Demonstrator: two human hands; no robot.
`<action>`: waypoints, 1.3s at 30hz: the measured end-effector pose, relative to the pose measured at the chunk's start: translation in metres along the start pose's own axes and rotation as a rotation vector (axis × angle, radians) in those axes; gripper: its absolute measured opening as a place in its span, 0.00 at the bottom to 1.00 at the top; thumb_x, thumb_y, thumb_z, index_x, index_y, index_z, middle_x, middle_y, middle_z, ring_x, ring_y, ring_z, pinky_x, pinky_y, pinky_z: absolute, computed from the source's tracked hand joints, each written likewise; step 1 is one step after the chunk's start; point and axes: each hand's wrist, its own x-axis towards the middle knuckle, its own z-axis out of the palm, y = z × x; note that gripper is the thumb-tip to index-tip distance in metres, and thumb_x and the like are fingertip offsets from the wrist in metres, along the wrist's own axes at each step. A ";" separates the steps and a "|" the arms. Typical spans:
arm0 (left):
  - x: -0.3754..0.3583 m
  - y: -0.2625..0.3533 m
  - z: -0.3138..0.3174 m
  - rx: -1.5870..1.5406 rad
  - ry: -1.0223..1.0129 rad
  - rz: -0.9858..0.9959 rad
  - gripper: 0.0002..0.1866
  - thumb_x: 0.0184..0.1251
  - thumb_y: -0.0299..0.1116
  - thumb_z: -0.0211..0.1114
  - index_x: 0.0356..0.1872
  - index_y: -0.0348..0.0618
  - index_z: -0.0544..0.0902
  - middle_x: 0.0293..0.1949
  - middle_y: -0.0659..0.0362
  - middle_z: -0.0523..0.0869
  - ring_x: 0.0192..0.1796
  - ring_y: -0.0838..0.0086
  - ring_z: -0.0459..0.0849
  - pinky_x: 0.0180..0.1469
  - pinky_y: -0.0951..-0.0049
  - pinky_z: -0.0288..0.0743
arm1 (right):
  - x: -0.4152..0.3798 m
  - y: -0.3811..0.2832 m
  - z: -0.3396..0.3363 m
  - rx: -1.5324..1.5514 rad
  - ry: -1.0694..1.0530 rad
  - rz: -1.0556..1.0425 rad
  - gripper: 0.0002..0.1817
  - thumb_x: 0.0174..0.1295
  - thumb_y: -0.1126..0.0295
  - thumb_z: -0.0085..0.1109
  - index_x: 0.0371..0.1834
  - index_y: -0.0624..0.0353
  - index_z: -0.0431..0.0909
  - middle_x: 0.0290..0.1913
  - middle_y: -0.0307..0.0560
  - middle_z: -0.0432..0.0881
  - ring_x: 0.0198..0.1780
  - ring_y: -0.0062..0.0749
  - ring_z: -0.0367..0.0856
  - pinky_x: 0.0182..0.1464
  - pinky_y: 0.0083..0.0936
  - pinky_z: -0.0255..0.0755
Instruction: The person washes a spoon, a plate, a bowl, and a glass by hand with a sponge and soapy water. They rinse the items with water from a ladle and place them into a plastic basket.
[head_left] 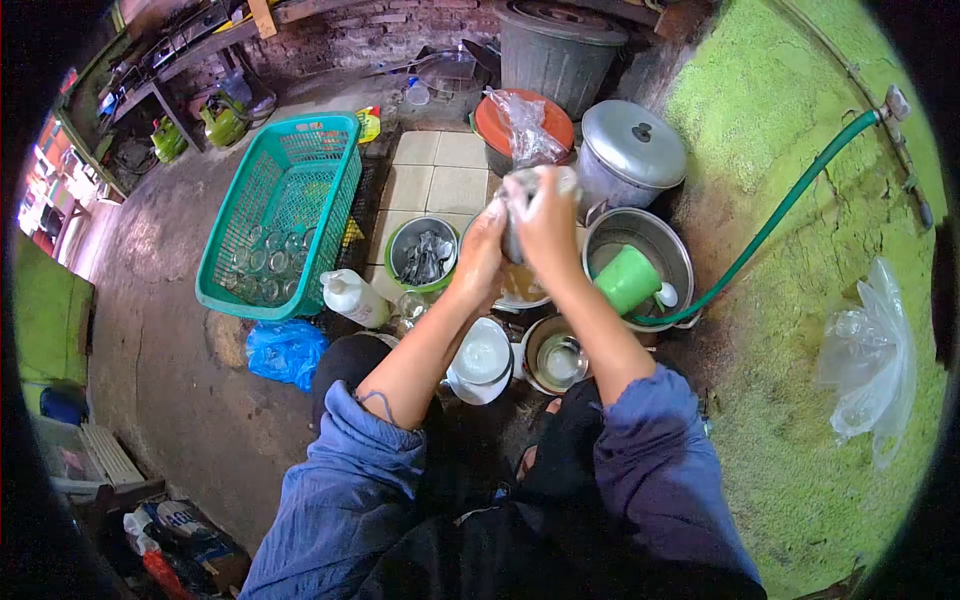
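Both of my hands are raised together over the bowls and pots. My left hand [482, 250] and my right hand [543, 222] are closed around a greyish, partly shiny thing [510, 243]; blur and fingers hide its kind. Below them is a pan of brownish water [522, 285]. Nearer to me are a white bowl [481, 352] and a pot with a clear glass bowl [561, 360] in it. To the right, a green mug [627, 280] lies tilted in a metal pot [681, 262]. A bowl of metal cutlery [425, 258] stands to the left.
A teal basket [345, 190] holds several glasses. Beside it are a white bottle [353, 298] and a blue plastic bag [286, 352]. A lidded aluminium pot [634, 150] and a red-lidded bucket [490, 125] stand behind. A green hose [790, 210] runs down from the wall tap.
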 end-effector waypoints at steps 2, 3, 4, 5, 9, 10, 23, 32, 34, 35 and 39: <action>0.002 0.007 -0.003 -0.101 0.038 -0.005 0.22 0.76 0.45 0.44 0.58 0.41 0.71 0.51 0.55 0.78 0.52 0.71 0.77 0.56 0.66 0.70 | -0.016 -0.012 0.001 -0.052 -0.012 -0.099 0.16 0.62 0.62 0.56 0.43 0.65 0.71 0.49 0.67 0.72 0.52 0.57 0.71 0.54 0.46 0.64; 0.003 0.010 -0.006 -0.203 0.069 -0.013 0.22 0.76 0.45 0.43 0.59 0.41 0.70 0.52 0.54 0.78 0.52 0.70 0.77 0.56 0.65 0.71 | -0.021 -0.014 0.000 -0.081 -0.033 -0.218 0.16 0.62 0.65 0.54 0.47 0.64 0.70 0.51 0.67 0.71 0.54 0.57 0.70 0.56 0.46 0.63; 0.005 0.011 -0.008 -0.213 0.090 -0.012 0.22 0.76 0.46 0.44 0.59 0.41 0.70 0.52 0.54 0.78 0.52 0.69 0.78 0.55 0.66 0.71 | -0.023 -0.015 0.000 -0.113 -0.053 -0.339 0.16 0.61 0.69 0.52 0.51 0.64 0.69 0.52 0.66 0.70 0.56 0.58 0.68 0.58 0.46 0.62; 0.005 0.010 -0.009 -0.212 0.090 -0.012 0.22 0.76 0.46 0.44 0.59 0.41 0.70 0.52 0.54 0.78 0.52 0.69 0.78 0.55 0.66 0.71 | -0.018 -0.014 -0.002 -0.112 -0.053 -0.338 0.16 0.61 0.69 0.52 0.51 0.64 0.69 0.52 0.66 0.70 0.56 0.58 0.68 0.58 0.46 0.62; 0.008 0.002 -0.010 -0.025 0.038 -0.061 0.23 0.75 0.48 0.45 0.59 0.40 0.70 0.54 0.56 0.78 0.54 0.70 0.78 0.59 0.64 0.71 | 0.018 0.007 -0.008 0.233 0.131 -0.125 0.15 0.58 0.75 0.53 0.50 0.61 0.68 0.44 0.60 0.72 0.49 0.53 0.71 0.55 0.38 0.65; 0.007 0.002 -0.004 -0.104 0.009 -0.022 0.23 0.76 0.47 0.45 0.59 0.41 0.70 0.54 0.57 0.78 0.53 0.70 0.79 0.58 0.64 0.71 | 0.022 0.013 -0.011 0.145 0.112 -0.100 0.13 0.58 0.74 0.54 0.47 0.62 0.70 0.42 0.59 0.73 0.47 0.53 0.72 0.54 0.38 0.66; 0.010 -0.019 -0.010 -0.016 -0.039 0.017 0.22 0.76 0.47 0.44 0.58 0.41 0.71 0.53 0.56 0.79 0.52 0.70 0.79 0.55 0.63 0.73 | 0.028 0.004 -0.029 0.046 0.058 -0.116 0.06 0.57 0.70 0.58 0.34 0.60 0.76 0.41 0.59 0.73 0.43 0.56 0.75 0.47 0.43 0.70; 0.015 0.010 -0.027 -0.521 0.014 -0.179 0.27 0.75 0.50 0.40 0.56 0.35 0.72 0.51 0.49 0.80 0.54 0.60 0.79 0.61 0.59 0.70 | -0.032 -0.026 -0.009 -0.098 -0.269 -0.328 0.09 0.55 0.67 0.63 0.36 0.60 0.80 0.43 0.55 0.76 0.37 0.51 0.80 0.39 0.41 0.75; 0.026 0.012 -0.039 -0.497 0.050 -0.131 0.26 0.76 0.49 0.40 0.56 0.35 0.72 0.52 0.49 0.80 0.55 0.60 0.79 0.61 0.59 0.70 | -0.038 -0.019 -0.008 -0.098 -0.255 -0.382 0.10 0.55 0.68 0.63 0.36 0.61 0.81 0.43 0.56 0.76 0.37 0.52 0.80 0.39 0.41 0.75; 0.032 0.013 -0.046 -0.476 0.085 -0.086 0.25 0.76 0.47 0.40 0.57 0.35 0.71 0.52 0.48 0.80 0.56 0.60 0.79 0.62 0.58 0.69 | -0.039 -0.016 -0.010 -0.101 -0.241 -0.436 0.10 0.55 0.68 0.63 0.36 0.62 0.81 0.43 0.56 0.77 0.36 0.52 0.80 0.40 0.41 0.76; 0.030 0.035 -0.044 -0.459 0.154 0.058 0.19 0.76 0.36 0.42 0.60 0.36 0.67 0.58 0.52 0.76 0.60 0.64 0.76 0.65 0.61 0.68 | -0.021 -0.007 -0.034 -0.033 -0.165 -0.243 0.08 0.57 0.70 0.60 0.34 0.63 0.80 0.40 0.58 0.78 0.40 0.51 0.79 0.43 0.39 0.74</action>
